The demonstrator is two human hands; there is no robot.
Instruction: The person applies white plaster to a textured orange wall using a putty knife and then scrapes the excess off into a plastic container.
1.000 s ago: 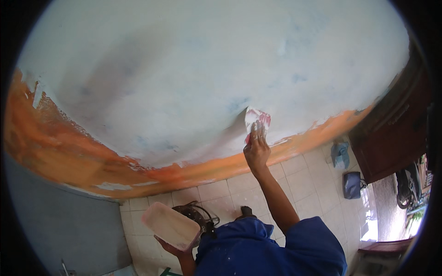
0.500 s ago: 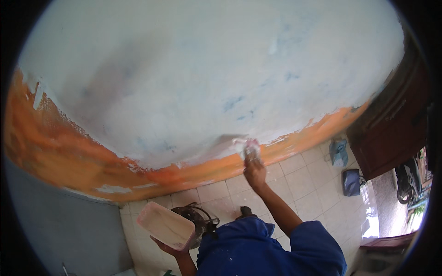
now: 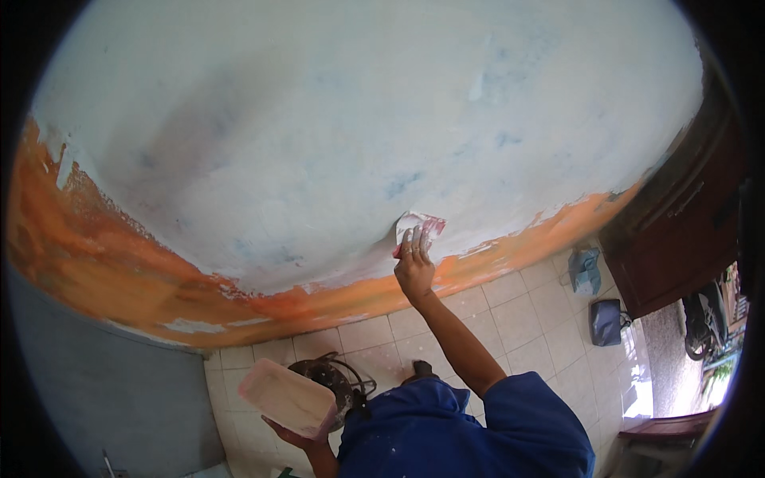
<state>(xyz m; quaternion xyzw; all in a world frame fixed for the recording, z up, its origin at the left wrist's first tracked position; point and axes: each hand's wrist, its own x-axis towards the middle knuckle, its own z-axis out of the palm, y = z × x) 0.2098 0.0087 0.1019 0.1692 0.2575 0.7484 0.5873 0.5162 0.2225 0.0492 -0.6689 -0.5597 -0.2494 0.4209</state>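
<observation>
My right hand (image 3: 414, 267) grips a flat spreader (image 3: 422, 223) smeared white and pink, its face against the white-coated wall (image 3: 319, 135), a little above the orange band (image 3: 159, 279) along the wall's bottom. My left hand (image 3: 296, 432) holds a pale pink rectangular plastic tub (image 3: 287, 398) with pale paste in it, low at the lower left; part of this hand is hidden under the tub. The white coat shows faint bluish and grey patches.
A dark round object with hoses (image 3: 335, 370) lies on the tiled floor (image 3: 510, 334) behind the tub. A blue bag (image 3: 584, 271) and dark navy bag (image 3: 606, 323) lie by a brown door (image 3: 669, 239). A parked motorbike (image 3: 701, 323) shows through the doorway. A grey surface (image 3: 119, 390) spans the lower left.
My right hand with the spreader went down the wall, then moved leftward and slightly up to its present spot. My left hand still holds the tub.
</observation>
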